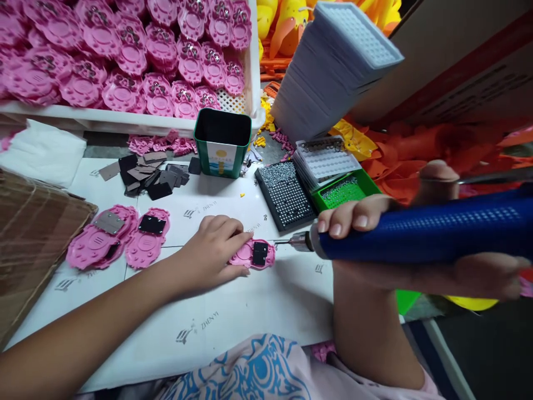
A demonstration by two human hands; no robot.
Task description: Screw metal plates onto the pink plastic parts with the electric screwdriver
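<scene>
My left hand point(222, 244) pinches a pink plastic shell point(245, 254) against the white work surface. A black plate point(260, 254) sits on that shell near its right end. In my right hand point(353, 216) is a blue electric screwdriver point(416, 230), held sideways with the fingers wrapped round it. Its thin bit point(283, 242) points left, its tip close to the shell's right end; whether they touch I cannot tell. Left of my hand lie more pink shells: one with a black plate point(152, 225) and a small stack topped by a grey plate point(109, 222).
Behind my hands stand a black screw tray point(287, 197), a green tray point(347, 189) with screws and a green tin point(222, 141). Loose black and grey plates point(160, 175) lie left of the tin. A white crate point(166, 119) of pink shells, stacked white trays point(328, 72) and a cardboard box point(39, 244) surround the surface.
</scene>
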